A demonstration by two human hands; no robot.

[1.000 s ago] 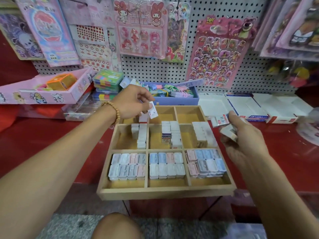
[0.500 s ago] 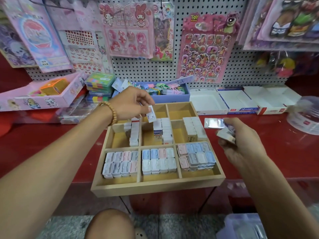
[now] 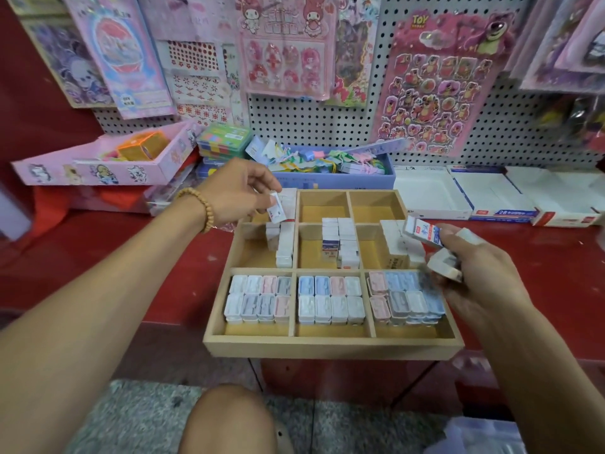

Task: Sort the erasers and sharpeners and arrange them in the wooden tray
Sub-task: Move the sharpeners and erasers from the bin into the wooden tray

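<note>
A shallow wooden tray with nine square compartments (image 3: 330, 347) sits at the centre of the red counter (image 3: 114, 250), its near edge overhanging the front. The left hand (image 3: 235, 194), wearing a tan beaded bracelet (image 3: 199, 206), hovers over the tray's 11 o'clock corner and pinches a small white paper-wrapped eraser (image 3: 276, 211) between thumb and fingertips, held upright just above the far-left compartment. The right hand (image 3: 471, 260) hangs over the tray's 3 o'clock edge with its fingers curled round a cluster of white block erasers (image 3: 445, 263), one with a blue-and-red printed sleeve (image 3: 424, 232) sticking out at the top. The middle row of compartments holds standing stacks of white erasers (image 3: 340, 244), partly filling each cell. The three near compartments, toward 6 o'clock, hold tidy rows of small pastel rectangular sharpeners (image 3: 330, 303) in white, blue, pink and grey. At 12 o'clock beyond the tray stands a pale blue cardboard box (image 3: 334, 181) of mixed small items, and at 2 o'clock lie open white cardboard cartons (image 3: 484, 198). A white pegboard (image 3: 360, 126) behind carries hanging pink sticker sheets.
</note>
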